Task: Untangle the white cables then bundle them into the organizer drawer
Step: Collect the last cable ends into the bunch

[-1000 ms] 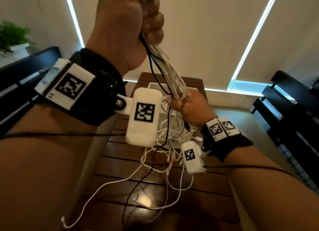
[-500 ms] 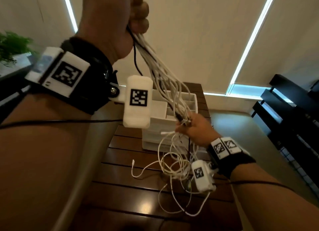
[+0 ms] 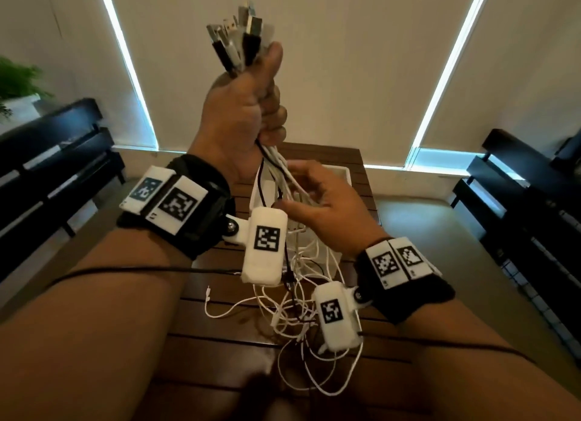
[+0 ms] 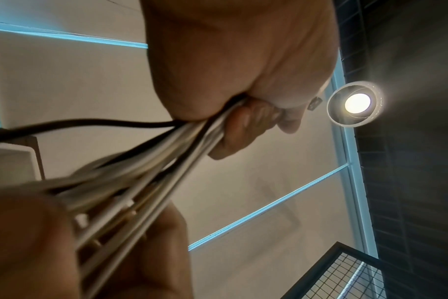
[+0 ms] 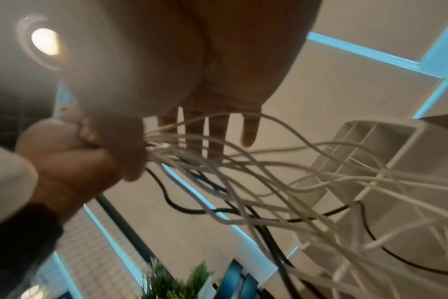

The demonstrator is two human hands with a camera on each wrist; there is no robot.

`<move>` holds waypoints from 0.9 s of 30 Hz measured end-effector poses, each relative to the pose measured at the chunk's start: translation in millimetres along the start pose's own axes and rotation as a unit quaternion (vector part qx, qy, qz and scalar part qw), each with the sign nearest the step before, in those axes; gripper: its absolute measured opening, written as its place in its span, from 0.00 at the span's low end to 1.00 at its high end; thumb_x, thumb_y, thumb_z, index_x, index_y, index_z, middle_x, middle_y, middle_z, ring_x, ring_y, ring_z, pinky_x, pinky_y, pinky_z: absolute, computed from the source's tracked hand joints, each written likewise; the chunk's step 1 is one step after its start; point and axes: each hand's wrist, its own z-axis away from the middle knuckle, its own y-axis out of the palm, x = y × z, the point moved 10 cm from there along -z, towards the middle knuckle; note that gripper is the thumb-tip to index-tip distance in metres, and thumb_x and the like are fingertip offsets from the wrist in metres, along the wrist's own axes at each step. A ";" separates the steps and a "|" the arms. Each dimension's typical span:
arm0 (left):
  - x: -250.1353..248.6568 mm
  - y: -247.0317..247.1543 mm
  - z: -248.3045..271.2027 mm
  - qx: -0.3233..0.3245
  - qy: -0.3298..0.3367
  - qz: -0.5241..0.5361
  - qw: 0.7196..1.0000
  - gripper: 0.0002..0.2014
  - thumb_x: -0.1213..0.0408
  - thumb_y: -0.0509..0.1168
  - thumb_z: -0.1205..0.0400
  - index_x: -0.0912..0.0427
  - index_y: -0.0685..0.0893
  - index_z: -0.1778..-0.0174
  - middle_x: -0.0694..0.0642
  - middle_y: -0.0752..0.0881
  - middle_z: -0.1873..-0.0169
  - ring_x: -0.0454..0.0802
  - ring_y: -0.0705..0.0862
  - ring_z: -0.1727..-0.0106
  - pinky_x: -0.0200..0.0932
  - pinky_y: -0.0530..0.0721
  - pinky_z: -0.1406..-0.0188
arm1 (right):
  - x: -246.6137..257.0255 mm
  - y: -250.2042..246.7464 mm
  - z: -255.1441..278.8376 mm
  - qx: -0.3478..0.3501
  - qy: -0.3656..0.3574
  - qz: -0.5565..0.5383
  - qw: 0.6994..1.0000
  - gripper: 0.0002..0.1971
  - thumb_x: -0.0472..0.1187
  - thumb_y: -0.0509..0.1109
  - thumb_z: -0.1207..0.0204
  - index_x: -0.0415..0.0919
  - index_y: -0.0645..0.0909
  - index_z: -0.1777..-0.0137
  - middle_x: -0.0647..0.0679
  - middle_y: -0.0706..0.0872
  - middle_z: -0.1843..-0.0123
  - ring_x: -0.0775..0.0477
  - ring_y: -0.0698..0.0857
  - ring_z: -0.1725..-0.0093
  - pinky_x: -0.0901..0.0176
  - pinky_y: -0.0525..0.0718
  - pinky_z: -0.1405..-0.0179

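Observation:
My left hand (image 3: 245,115) is raised in a fist, gripping a bundle of white cables (image 3: 276,163) just below their USB plugs (image 3: 239,43), which stick up above the thumb. The strands hang down to a loose tangle (image 3: 292,313) on the table. My right hand (image 3: 314,200) sits just under the left fist, fingers (image 5: 218,129) straight and spread, with the strands (image 5: 243,161) running across them. The white organizer (image 3: 342,170) stands behind both hands, its compartments (image 5: 371,141) visible in the right wrist view. The left wrist view shows the fist (image 4: 243,121) clamped on the cables (image 4: 166,161).
A thin black cable (image 3: 284,263) runs among the white ones. The dark slatted wooden table (image 3: 220,342) lies below. Black benches stand at the left (image 3: 47,156) and right (image 3: 518,207). A potted plant (image 3: 19,81) is at the far left.
My right hand, which had slid down the bundle while gripping it, has let go and come back up under the left fist. The plug ends are now in view above the left hand.

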 end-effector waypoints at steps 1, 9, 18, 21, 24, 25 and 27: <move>2.3 0.8 0.5 0.000 -0.004 0.006 1.000 0.24 0.54 0.64 0.16 0.52 0.61 0.75 0.47 0.59 0.83 0.44 0.56 0.82 0.36 0.59 0.84 | 2.7 4.0 -4.1 -0.001 -0.009 0.013 1.000 0.18 0.45 0.75 0.26 0.50 0.79 0.37 0.55 0.87 0.46 0.57 0.85 0.46 0.48 0.85 0.43; -15.8 -10.5 4.6 -0.009 0.016 0.016 1.000 0.25 0.54 0.64 0.15 0.54 0.61 0.75 0.47 0.61 0.83 0.44 0.58 0.82 0.36 0.60 0.83 | -47.5 37.4 0.7 0.077 0.034 0.075 0.994 0.08 0.45 0.60 0.15 0.57 0.77 0.54 0.54 0.84 0.58 0.56 0.83 0.57 0.55 0.80 0.56; -43.7 -16.8 6.0 -0.016 0.039 -0.007 0.999 0.24 0.55 0.65 0.15 0.53 0.63 0.75 0.49 0.61 0.82 0.46 0.58 0.80 0.37 0.60 0.81 | -65.1 49.1 10.5 0.083 0.095 0.004 0.992 0.14 0.33 0.60 0.19 0.50 0.81 0.42 0.50 0.85 0.43 0.52 0.82 0.42 0.45 0.81 0.35; -50.5 -19.6 3.1 -0.018 0.039 -0.003 0.999 0.24 0.55 0.66 0.16 0.53 0.62 0.74 0.49 0.61 0.81 0.46 0.58 0.80 0.37 0.60 0.81 | -61.8 39.7 15.6 0.047 0.087 -0.002 0.995 0.12 0.39 0.65 0.18 0.59 0.80 0.45 0.56 0.87 0.44 0.57 0.85 0.43 0.47 0.83 0.36; -53.0 -20.9 0.8 -0.018 0.037 0.001 0.999 0.24 0.54 0.66 0.16 0.53 0.62 0.74 0.48 0.61 0.82 0.45 0.58 0.80 0.37 0.60 0.82 | -59.3 15.4 23.8 -0.051 0.073 0.073 0.993 0.03 0.50 0.69 0.21 0.59 0.82 0.49 0.55 0.88 0.51 0.55 0.86 0.50 0.45 0.85 0.45; -54.1 -21.1 0.5 -0.021 0.039 -0.001 0.999 0.23 0.55 0.66 0.16 0.52 0.63 0.74 0.48 0.61 0.82 0.45 0.57 0.80 0.37 0.59 0.82 | -57.0 8.5 25.8 -0.076 0.068 0.123 0.987 0.07 0.54 0.69 0.23 0.55 0.83 0.50 0.54 0.86 0.51 0.54 0.84 0.51 0.46 0.85 0.48; -55.4 -21.7 -0.3 -0.027 0.043 -0.007 0.999 0.23 0.56 0.67 0.16 0.52 0.64 0.74 0.49 0.61 0.81 0.45 0.57 0.80 0.37 0.59 0.82 | -53.9 1.2 30.0 -0.099 0.062 0.201 0.973 0.12 0.58 0.67 0.24 0.52 0.83 0.50 0.55 0.82 0.51 0.55 0.81 0.51 0.51 0.83 0.52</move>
